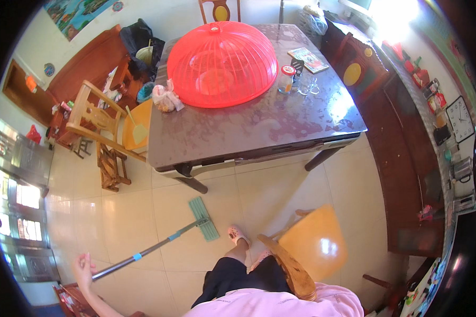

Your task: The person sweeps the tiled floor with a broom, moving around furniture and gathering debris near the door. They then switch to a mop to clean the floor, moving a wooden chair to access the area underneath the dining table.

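Note:
At the lower left, my left hand [83, 269] is closed at the upper end of a flat mop's [153, 247] grey pole, with its fingers partly curled. The pole slopes away to the right and has light blue collars. Its green rectangular mop head [203, 218] lies flat on the tiled floor, short of the table and left of my foot in a pink clog [237, 234]. No part of my right hand shows. A wooden chair [313, 243] with a glossy yellow seat stands right against my body, its curved backrest beside my pink top.
A dark table [238, 127] stands ahead, bearing a red mesh food cover [222, 66], a lidded jar [286, 80] and glass mugs. Another chair [108, 113] and a small wooden stool [113, 168] are at its left. A long dark red cabinet [407, 174] lines the right side.

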A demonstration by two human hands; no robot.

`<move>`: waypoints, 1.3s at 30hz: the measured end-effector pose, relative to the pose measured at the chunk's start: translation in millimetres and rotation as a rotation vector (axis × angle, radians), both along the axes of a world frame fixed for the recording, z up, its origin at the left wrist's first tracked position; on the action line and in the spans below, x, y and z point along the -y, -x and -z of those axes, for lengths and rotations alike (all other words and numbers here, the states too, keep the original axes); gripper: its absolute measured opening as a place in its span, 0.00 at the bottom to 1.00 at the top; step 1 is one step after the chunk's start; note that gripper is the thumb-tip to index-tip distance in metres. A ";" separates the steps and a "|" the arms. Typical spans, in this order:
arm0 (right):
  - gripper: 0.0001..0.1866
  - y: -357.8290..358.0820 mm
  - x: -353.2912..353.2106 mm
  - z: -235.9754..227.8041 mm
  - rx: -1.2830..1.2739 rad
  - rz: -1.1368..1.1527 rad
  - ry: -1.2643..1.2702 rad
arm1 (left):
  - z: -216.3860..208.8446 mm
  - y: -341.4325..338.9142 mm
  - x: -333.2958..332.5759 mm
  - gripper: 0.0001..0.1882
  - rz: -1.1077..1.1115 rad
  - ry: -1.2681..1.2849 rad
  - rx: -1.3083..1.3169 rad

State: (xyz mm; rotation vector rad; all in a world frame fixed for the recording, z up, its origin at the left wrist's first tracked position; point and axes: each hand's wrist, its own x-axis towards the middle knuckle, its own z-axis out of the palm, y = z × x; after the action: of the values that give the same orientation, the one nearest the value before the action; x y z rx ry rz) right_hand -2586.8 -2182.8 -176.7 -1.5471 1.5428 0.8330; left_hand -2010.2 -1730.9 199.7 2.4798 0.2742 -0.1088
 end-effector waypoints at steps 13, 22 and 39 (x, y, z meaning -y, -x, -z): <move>0.25 -261.1 28.0 108.2 0.199 -0.393 0.055 | -0.7 -59.0 35.2 0.20 0.012 0.069 -0.061; 0.21 -397.8 84.3 77.7 0.405 -0.795 0.163 | -35.6 -7.6 107.7 0.16 -0.044 0.079 -0.044; 0.23 -481.3 174.1 104.4 0.216 -0.836 0.071 | -42.0 68.4 180.7 0.16 -0.223 -0.121 0.025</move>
State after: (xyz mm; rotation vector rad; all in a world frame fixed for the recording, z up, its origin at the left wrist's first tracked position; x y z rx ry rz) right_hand -2105.5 -2357.0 -281.1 -2.2877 0.7423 1.0036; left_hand -2078.6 -1911.5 241.7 2.5480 0.5594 0.0329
